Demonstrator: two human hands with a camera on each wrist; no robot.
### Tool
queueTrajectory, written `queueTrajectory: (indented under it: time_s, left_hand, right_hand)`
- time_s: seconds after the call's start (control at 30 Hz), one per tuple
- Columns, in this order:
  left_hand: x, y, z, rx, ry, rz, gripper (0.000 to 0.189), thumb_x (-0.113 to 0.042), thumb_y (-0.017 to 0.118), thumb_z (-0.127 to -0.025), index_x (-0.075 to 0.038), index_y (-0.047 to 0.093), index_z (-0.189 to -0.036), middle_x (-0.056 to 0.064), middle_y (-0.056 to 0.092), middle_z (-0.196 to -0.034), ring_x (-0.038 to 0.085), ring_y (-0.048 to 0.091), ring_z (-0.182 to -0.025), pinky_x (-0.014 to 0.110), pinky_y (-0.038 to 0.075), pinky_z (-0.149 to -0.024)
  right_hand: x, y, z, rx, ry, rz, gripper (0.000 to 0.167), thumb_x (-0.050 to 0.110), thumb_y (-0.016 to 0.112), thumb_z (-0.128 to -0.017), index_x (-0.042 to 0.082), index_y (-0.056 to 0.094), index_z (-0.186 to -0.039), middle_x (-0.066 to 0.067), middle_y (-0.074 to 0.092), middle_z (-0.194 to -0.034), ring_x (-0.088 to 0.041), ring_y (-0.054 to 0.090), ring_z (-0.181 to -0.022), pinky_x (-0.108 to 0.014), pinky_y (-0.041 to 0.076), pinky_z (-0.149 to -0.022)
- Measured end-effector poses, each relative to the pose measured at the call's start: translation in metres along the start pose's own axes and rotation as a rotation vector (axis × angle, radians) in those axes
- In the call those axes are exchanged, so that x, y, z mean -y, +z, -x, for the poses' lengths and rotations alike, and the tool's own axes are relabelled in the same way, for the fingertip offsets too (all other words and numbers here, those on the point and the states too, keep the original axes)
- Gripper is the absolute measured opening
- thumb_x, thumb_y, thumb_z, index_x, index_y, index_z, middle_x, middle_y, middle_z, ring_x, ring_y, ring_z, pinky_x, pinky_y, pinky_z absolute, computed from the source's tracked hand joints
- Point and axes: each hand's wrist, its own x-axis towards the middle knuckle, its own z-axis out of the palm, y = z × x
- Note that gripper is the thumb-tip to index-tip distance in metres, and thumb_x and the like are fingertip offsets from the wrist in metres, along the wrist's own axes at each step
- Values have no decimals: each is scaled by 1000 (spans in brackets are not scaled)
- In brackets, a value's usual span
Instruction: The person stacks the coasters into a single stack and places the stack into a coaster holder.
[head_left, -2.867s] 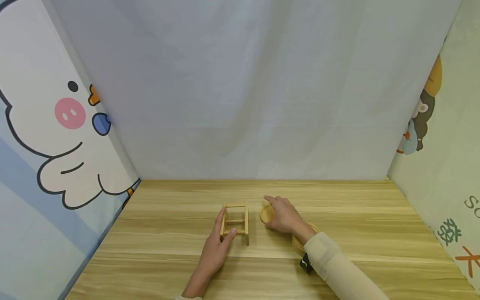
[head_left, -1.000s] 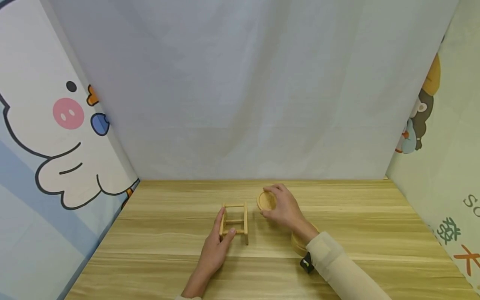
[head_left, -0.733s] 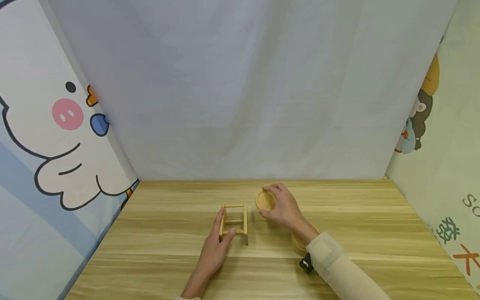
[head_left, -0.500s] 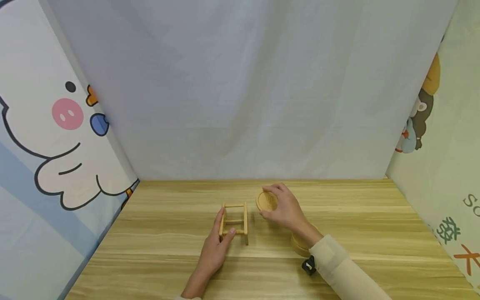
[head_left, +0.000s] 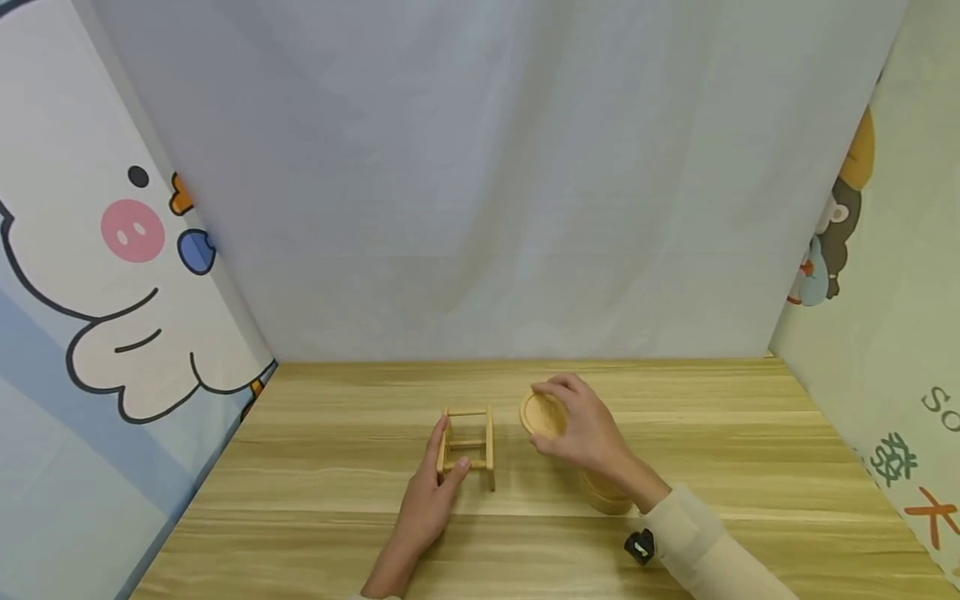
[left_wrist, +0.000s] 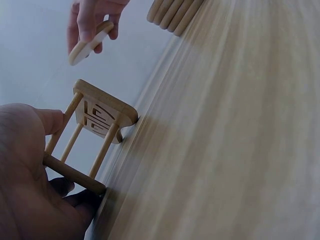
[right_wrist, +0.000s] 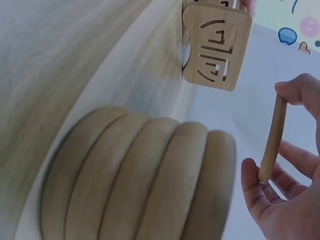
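My left hand (head_left: 429, 504) grips a small wooden coaster rack (head_left: 490, 442) standing on the table, thumb on its near rod and fingers along its left side. In the left wrist view, the rack's end panel (left_wrist: 97, 112) shows cut-out slots and round rods join the panels. My right hand (head_left: 592, 429) pinches a round wooden coaster (head_left: 542, 414) by its edge, raised and tilted, to the right of the rack and apart from it. Below the right wrist sits a stack of coasters (head_left: 606, 497), partly hidden by the arm; the right wrist view shows several stacked coasters (right_wrist: 125, 175) close up.
The wood-grain table (head_left: 337, 483) extends to both sides of the hands. A pale curtain (head_left: 480, 208) hangs behind it, and printed cartoon walls (head_left: 135, 350) flank it. A small black object (head_left: 640, 547) is by the right sleeve.
The right hand has raised the coaster from low over the table beside the rack, then shifted slightly right and nearer. The left hand and rack have stayed in place.
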Motion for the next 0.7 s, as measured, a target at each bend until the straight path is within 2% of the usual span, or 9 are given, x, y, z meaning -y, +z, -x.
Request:
queueTrajectory:
  time_s: [0.47,0.7]
  left_hand:
    - [0,0,1,-4,9,4,72,-34,57,-118,-22,21,-179,33,35,-173,60,40,-154,78,38,-119]
    - [1,0,1,-3,9,10,73,-33,57,-118,-21,20,-179,32,34,-174,59,39,-155,77,37,-120]
  right_hand:
    - [0,-11,18,5,-32,1,70,12,96,-74,1,74,-140,-11,68,-131,-33,66,-119,-56,58,-99]
    - [-1,-17,28,-15,-42,60,70,11,99,-72,2,76,-137,-9,68,-129,-31,66,-117,-53,60,-96]
